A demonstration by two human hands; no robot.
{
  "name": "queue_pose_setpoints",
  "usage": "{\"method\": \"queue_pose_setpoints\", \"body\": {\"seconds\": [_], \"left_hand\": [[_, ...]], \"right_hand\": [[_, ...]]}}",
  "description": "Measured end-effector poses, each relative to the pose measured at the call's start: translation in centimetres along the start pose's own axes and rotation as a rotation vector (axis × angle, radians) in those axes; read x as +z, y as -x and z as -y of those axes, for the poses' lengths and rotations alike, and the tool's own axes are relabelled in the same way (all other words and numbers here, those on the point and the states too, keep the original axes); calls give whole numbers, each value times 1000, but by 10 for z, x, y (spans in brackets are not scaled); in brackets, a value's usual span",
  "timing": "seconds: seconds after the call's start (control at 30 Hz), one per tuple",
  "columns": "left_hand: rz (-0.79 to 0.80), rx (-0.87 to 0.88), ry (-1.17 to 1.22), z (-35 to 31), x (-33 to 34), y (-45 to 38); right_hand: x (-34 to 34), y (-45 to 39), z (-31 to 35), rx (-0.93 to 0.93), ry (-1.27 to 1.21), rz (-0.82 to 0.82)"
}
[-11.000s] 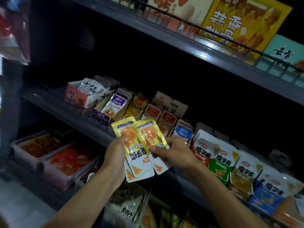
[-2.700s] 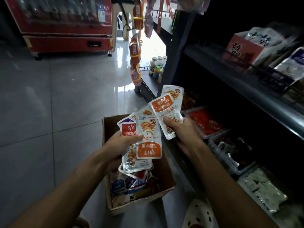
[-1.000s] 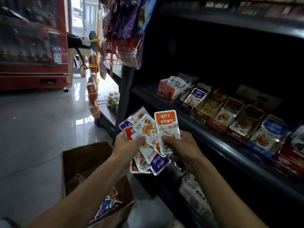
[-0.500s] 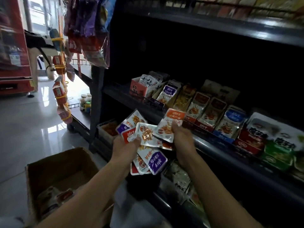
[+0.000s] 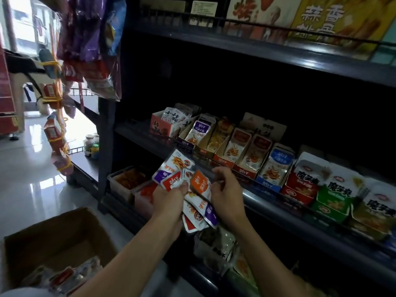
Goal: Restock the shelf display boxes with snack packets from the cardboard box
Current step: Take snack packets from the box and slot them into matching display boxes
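head view: one camera only
left hand (image 5: 169,198): gripped a fanned bunch of snack packets (image 5: 188,189), held in front of the shelf
right hand (image 5: 225,189): pinched an orange packet (image 5: 200,182) in that bunch
display boxes (image 5: 242,151): looked mostly stocked
cardboard box (image 5: 53,239): on the floor, packets left inside
progress: seemingly midway

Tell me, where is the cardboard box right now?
The cardboard box sits on the floor at the bottom left of the head view, left of the person's left forearm and in front of the dark shelf unit, with some packets inside it.
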State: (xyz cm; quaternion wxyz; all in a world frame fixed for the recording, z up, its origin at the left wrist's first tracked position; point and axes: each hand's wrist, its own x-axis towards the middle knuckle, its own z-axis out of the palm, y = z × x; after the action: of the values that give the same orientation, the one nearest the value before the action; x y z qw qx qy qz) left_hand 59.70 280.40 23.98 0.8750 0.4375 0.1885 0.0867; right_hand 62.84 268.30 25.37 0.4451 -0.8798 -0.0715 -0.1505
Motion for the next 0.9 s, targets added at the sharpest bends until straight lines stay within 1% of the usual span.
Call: {"method": "queue_pose_setpoints", "body": {"seconds": [0.03,0.1,0.17,0.27,0.33,0.43,0.5,0.53,0.57,0.63,0.67,0.7,0.77,0.9], "left_hand": [[4,-12,1,2,1,3],[30,-10,-3,4,0,6],[75,-12,-10,4,-3,5],[126,-30,13,1,-8,3],[141,-55,63,1,-12,0],[141,-79,127,4,-18,-3],[135,-73,128,6,-19,-5],[126,-61,119,6,-19,-6],[109,-42,102,6,-19,-6],[74,0,72,4,-19,-8],[61,13,68,3,-20,-9],[49,21,69,2,-20,-10],[23,32,76,1,-21,-13],[-2,66,64,0,-19,-15]], "right_hand": [[2,2,-3,-87,84,4],[2,4,-6,-176,176,41],[-2,4,-8,-210,227,94],[-7,1,-4,-205,203,138],[-9,-3,5,-144,175,189],[-11,-7,18,9,151,337],[-12,-6,23,75,140,378],[-13,-6,24,123,59,365],[-14,-7,26,188,-71,317],[-21,-12,27,301,-340,143],[-25,-15,25,329,-424,58],[-27,-17,23,345,-480,9],[-28,-16,19,367,-543,-4],[-20,-8,15,434,-548,66]]}}
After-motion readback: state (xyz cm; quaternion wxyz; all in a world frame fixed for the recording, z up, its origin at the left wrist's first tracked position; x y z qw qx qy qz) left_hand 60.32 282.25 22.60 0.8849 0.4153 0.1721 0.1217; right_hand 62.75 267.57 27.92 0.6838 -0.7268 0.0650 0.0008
